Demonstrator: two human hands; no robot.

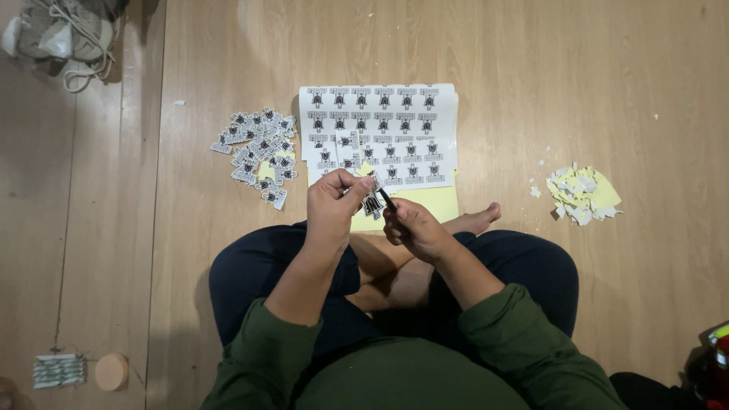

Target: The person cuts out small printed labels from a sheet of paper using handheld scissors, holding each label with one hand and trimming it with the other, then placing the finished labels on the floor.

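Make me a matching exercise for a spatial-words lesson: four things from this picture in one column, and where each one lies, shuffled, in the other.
Things:
1. pile of cut-out stickers
2. heap of paper scraps
3. sticker sheet
4. round wooden disc

Places:
A. on the floor straight ahead of the crossed legs
B. bottom left of the picture, beside a small striped pad
C. left of the printed sheet
D. far right, on a yellow backing piece

Pairs: 1-C, 2-D, 3-A, 4-B
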